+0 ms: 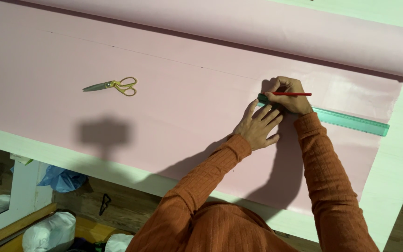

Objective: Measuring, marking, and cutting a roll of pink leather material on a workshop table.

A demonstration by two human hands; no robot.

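**Operator A:** I'm watching the head view. The right hand (289, 93) is closing its grip around a red pencil (292, 94), tip down against the green ruler (346, 120). The left hand (259, 127) is lying flat with fingers spread and holding nothing; its fingertips are pressing on the ruler's near end.

**Operator B:** Where is the ruler sitting?

**Operator A:** It's lying flat on the pink fabric (173, 93), running from the hands out toward the fabric's right edge. The fabric roll (304, 32) is lying beyond the ruler, well apart from it. The scissors (115, 86) are resting far to the ruler's left, untouched.

**Operator B:** How are you judging the handling?

**Operator A:** I'm reading the ruler as light, stiff and thin plastic, likely to skate on smooth cloth, so pressing down from above near the pencil looks the sound hold. The far end is lying free, so I'm expecting it could pivot. The pencil looks light and rigid and suits a pinch near the tip. The fabric appears soft and limp, prone to creeping or rucking under sideways push on the pale worktop (397, 168).
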